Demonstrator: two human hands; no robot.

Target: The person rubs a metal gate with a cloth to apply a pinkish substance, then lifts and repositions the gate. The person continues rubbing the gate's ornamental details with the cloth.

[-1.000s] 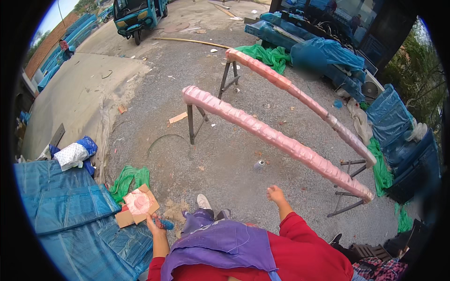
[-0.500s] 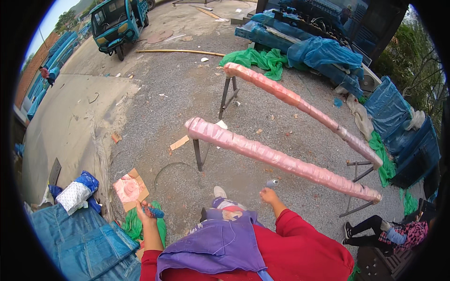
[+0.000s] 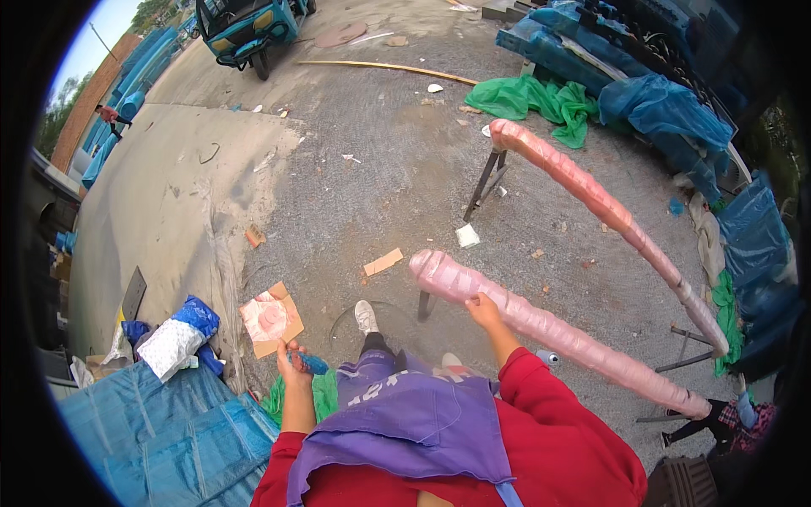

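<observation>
Since the earlier frame, my right hand (image 3: 486, 314) has come up to the near pink beam (image 3: 553, 331), set on a dark trestle (image 3: 424, 306); whether those fingers pinch or merely touch, I cannot tell. Left of that beam, my left hand (image 3: 293, 362) curls its fingers round a blue object (image 3: 315, 364), beside pink-smeared cardboard (image 3: 283, 328).

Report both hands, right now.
Left hand: closed, holding a blue elongated object.
Right hand: at the long pink film-wrapped bar; open or closed unclear.
</observation>
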